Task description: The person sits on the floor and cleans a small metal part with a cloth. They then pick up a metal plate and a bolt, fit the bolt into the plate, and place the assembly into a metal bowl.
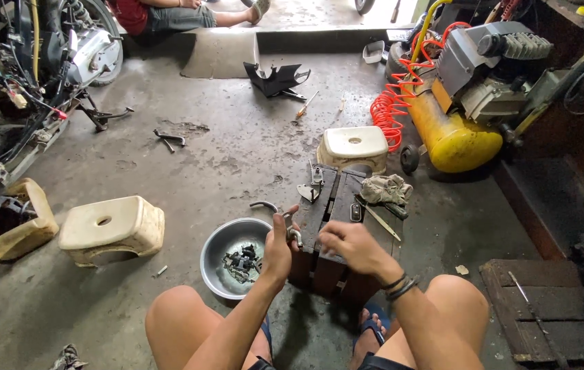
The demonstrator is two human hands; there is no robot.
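Note:
My left hand (279, 248) grips a small curved metal part (290, 226) with a bent silver arm, held above the edge of a round steel bowl (218, 245). My right hand (348, 244) has its fingers closed right beside that part, over a dark wooden crate (327, 205) that stands between my knees. What the right fingers pinch is too small to tell. Several small dark metal parts (240, 262) lie inside the bowl. On the crate rest a thin flat tool (380, 220), a small metal piece (315, 177) and a dirty rag (386, 188).
Two cream plastic stools stand on the concrete floor, one at left (110, 228) and one behind the crate (354, 146). A yellow air compressor (467, 103) with a coiled orange hose (393, 103) is at right. A stripped motorcycle (28, 75) stands at left. Another person's legs (189, 14) show at the top.

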